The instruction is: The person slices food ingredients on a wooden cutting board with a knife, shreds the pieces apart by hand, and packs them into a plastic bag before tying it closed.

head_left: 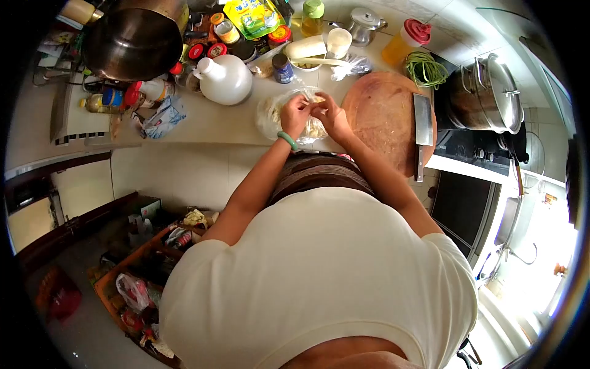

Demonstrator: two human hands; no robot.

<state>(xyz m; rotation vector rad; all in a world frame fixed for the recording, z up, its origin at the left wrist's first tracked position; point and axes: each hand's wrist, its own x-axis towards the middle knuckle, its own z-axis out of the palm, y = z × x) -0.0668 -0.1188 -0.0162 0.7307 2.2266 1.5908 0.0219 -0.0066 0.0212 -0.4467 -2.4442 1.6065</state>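
A clear plastic bag with pale, lumpy contents lies on the counter in front of me. My left hand, with a green bangle at the wrist, pinches the gathered top of the bag. Close beside it, my right hand has its fingers closed on the same plastic, and the fingertips of both hands meet. Just right of the hands is a round wooden board, with a cleaver lying along its right side.
Behind the bag stand a dark blue jar and a white jug. Green beans lie behind the board. At the right, a steel pot sits on the stove. A large pan and bottles are at the left.
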